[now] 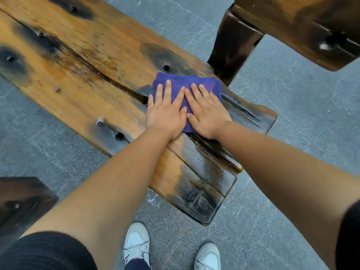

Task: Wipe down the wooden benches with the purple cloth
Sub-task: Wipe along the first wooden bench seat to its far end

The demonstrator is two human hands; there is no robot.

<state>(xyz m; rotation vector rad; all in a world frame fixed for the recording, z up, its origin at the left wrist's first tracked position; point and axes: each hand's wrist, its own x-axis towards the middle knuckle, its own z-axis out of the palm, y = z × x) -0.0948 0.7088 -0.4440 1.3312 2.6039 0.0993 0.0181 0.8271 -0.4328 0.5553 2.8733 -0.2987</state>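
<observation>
**Both palms flat on the cloth**

At the lower left, the dark corner of another wooden piece (pixel 21 203) shows above a black knitted sleeve (pixel 44 252). The long wooden bench of orange-brown planks with charred black patches (pixel 81 61) runs diagonally over the grey concrete floor (pixel 292 117). Near its right end lies the folded purple cloth (pixel 187 82), flat on the seat. The left hand (pixel 165 112) presses on the cloth with straight, spread fingers; just beside it, thumbs nearly touching, the right hand (pixel 206 112) does the same, palm down. Below stand two white sneakers (pixel 136 242). At the upper right, a second wooden bench with a dark leg (pixel 303 22) stands apart.
</observation>
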